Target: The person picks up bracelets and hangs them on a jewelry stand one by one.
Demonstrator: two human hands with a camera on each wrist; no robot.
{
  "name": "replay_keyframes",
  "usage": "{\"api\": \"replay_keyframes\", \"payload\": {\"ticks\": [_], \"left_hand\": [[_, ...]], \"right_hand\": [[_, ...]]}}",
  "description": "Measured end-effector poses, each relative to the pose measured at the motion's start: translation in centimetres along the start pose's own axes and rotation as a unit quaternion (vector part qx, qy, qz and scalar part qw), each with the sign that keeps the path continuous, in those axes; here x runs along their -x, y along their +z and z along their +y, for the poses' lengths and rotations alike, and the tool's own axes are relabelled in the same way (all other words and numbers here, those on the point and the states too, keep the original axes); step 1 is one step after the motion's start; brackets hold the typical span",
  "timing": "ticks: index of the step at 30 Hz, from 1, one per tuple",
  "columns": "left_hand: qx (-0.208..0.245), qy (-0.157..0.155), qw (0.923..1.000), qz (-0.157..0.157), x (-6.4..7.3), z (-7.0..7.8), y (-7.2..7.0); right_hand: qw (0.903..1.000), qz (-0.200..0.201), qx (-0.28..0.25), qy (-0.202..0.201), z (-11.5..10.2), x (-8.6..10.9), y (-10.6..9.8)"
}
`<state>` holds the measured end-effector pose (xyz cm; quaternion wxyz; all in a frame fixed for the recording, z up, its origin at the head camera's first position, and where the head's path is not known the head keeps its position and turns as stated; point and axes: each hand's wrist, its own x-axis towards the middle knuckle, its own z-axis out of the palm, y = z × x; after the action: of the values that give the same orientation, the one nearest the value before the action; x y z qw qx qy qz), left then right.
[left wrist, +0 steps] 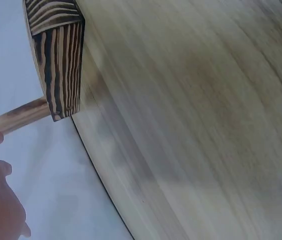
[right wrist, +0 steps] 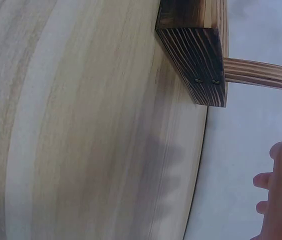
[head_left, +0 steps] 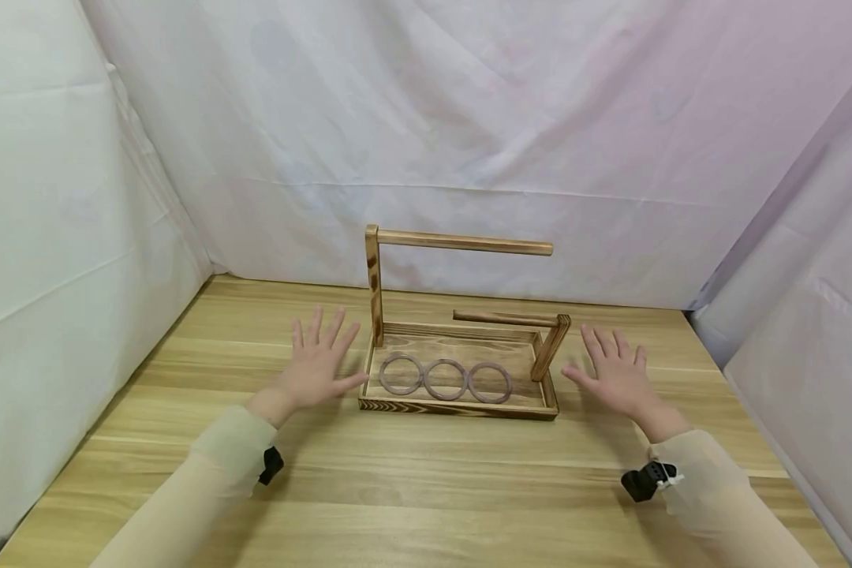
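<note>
A shallow rectangular wooden tray with dark burnt grain sits on the table between the two hands. From its left end rises a tall post bearing a long bar; a shorter post at the right end carries a lower bar. Three purplish rings lie in a row inside the tray. My left hand is spread flat beside the tray's left end, its thumb overlapping the tray edge in the head view. Fingers spread, my right hand hovers just right of the tray. Neither hand holds anything.
The wood-grain table stretches around the tray. White cloth hangs behind the table, with more cloth on the left and right sides. Each wrist wears a small black camera.
</note>
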<state>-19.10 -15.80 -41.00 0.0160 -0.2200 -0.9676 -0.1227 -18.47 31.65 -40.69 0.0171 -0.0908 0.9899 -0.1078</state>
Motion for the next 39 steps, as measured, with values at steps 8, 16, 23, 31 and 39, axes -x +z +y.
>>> {"api": "replay_keyframes", "payload": {"ticks": [8,16,23,31,39], "left_hand": [[-0.02,0.023,0.9995,0.004,-0.4,1.0,0.2],[-0.024,0.05,0.9984,0.01,-0.8,1.8,0.8],[-0.02,0.075,0.9969,0.014,-1.2,2.7,0.9],[-0.016,0.095,0.9953,0.01,-1.9,3.5,1.3],[-0.006,0.105,0.9944,-0.012,-2.7,4.1,1.5]], "right_hand": [[1.0,0.0,0.005,-0.001,-0.1,0.1,0.2],[0.9999,-0.001,0.008,-0.006,-0.2,0.2,0.4],[1.0,-0.003,0.004,-0.007,-0.4,0.2,0.6],[0.9998,0.0,-0.007,-0.017,-0.6,0.2,1.1],[0.9997,0.001,-0.011,-0.021,-0.8,0.3,1.5]]}}
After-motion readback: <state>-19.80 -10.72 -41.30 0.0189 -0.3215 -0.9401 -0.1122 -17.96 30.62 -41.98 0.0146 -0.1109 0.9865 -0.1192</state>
